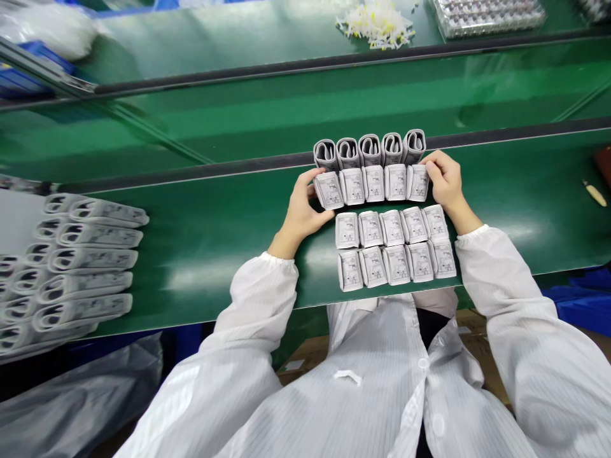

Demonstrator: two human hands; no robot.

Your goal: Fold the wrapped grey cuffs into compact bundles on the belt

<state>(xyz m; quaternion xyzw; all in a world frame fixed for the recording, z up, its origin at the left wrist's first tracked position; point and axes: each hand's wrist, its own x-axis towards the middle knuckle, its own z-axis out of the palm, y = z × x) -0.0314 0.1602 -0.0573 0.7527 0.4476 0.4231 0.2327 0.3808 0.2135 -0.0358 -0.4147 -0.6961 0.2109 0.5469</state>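
Folded printed paper leaflets stand in rows on the green bench in front of me. My left hand [304, 207] curls round the left end of the middle row [373, 184], index finger at its far corner and thumb at its near corner. At the row's right end, my right hand [445, 181] holds the last leaflet, thumb and fingers bent against its far corner. Behind this row is a back row [370, 150] showing rolled, looped ends. Nearer to me lie two more rows of leaflets [395, 229], printed faces up, touched by neither hand.
More folded leaflets [93, 257] are stacked at the bench's left. A small tool with a pale handle [595, 193] lies at the right. On the upper shelf are a heap of small white and yellow parts [377, 25] and a clear tray [489, 16].
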